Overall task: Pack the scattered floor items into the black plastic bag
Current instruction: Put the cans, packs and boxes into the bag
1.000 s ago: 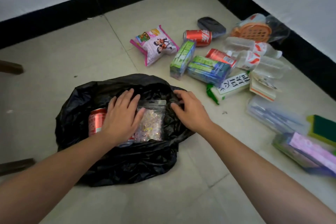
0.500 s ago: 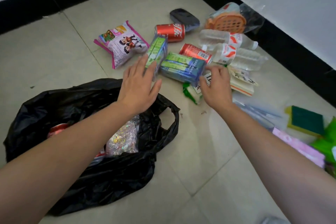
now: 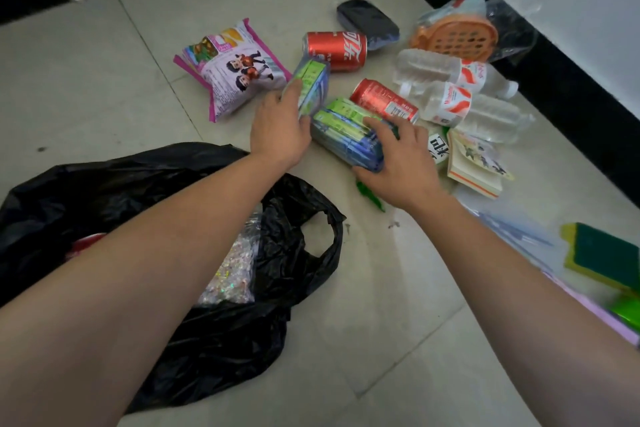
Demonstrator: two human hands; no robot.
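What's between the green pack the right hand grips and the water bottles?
A red can on its side lies between the green pack under the right hand and the water bottles; head view shows it.

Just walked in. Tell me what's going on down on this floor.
A person is packing loose items into a black plastic bag, which lies open on the tiles with a glittery packet and a red can inside. The left hand grips one green-and-blue pack and the right hand grips a second pack beside it. A pink snack bag, cola cans and water bottles lie unpacked beyond.
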